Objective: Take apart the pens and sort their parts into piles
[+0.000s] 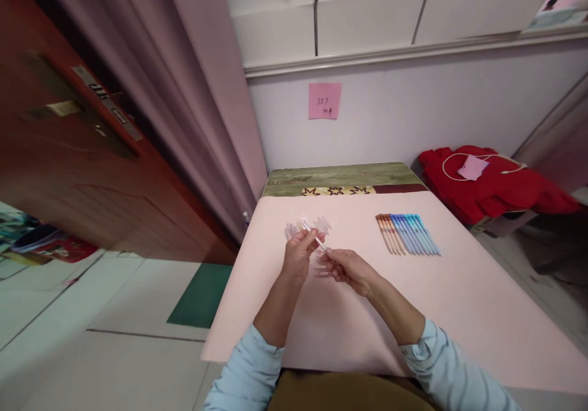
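Observation:
A slim white pen-like stick point(320, 244) slants between my two hands above the pale pink table cover point(257, 313). My left hand point(297, 255) pinches its upper part between thumb and fingers. Closed around its lower end is my right hand point(351, 269), with the fingertips at the stick. Just beyond my left hand lie several clear and whitish slender pieces point(290, 230), partly hidden by it. More pale pinkish pieces point(321, 271) show under my hands, too small to name. To the right, a neat row of pens point(407, 234) runs from brown through blue to light turquoise.
A red cloth point(496, 184) with a white cable point(448, 169) lies beyond the table's right side. On the wall is a pink note point(324, 101). A brown door point(114, 203) and a mauve curtain point(206, 80) stand at the left.

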A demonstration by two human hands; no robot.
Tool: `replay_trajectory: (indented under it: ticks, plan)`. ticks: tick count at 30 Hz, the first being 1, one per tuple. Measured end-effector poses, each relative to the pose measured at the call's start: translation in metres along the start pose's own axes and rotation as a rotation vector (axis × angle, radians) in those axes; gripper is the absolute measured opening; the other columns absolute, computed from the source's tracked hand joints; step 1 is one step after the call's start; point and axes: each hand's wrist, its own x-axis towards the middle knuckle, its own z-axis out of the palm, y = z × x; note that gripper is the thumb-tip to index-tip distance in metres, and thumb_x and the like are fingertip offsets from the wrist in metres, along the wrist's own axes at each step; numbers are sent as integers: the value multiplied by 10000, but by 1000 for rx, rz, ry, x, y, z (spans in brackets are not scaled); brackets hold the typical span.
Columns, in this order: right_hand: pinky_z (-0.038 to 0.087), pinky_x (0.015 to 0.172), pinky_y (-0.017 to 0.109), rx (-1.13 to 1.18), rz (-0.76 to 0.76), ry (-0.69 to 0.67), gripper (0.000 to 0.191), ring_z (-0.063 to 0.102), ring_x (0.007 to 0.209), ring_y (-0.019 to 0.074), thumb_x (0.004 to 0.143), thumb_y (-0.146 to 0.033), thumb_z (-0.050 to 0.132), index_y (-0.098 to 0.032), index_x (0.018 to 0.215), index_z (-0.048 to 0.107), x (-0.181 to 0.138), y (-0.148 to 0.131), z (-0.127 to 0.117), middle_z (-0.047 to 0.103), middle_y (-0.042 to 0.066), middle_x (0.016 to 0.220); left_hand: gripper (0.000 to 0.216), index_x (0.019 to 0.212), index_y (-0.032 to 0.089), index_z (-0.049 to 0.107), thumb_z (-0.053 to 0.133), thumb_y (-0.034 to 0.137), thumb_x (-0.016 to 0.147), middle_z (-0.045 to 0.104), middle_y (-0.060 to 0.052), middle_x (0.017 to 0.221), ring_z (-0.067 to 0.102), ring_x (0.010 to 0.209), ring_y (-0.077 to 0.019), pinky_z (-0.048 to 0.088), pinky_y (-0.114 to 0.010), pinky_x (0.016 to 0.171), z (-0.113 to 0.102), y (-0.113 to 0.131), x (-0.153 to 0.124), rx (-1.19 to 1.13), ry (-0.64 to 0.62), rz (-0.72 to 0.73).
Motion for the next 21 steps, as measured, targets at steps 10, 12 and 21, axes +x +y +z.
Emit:
replay_trajectory:
  ticks: [10,12,21]
  plan:
    - [402,434,173,59,21,-15,360,437,390,42,833,-490,655,-130,819,663,2,2,-2,547,-36,530,303,825,124,646,823,293,647,716,-69,820,640,697,-119,503,-274,754,3,-1,0,5,12,4]
    - [443,489,163,63,-14,4,270,518,468,43,763,-385,760,-153,837,645,1,2,-2,621,-24,657,302,835,124,647,820,287,650,718,-71,826,641,699,-119,502,-266,740,3,-1,0,-8,25,8]
    - [488,505,199,98,20,32,262,485,440,50,798,-402,723,-154,800,640,2,0,-2,606,-21,624,275,820,121,654,812,281,663,721,-76,836,635,689,-113,502,-262,746,3,-1,2,-3,29,18]
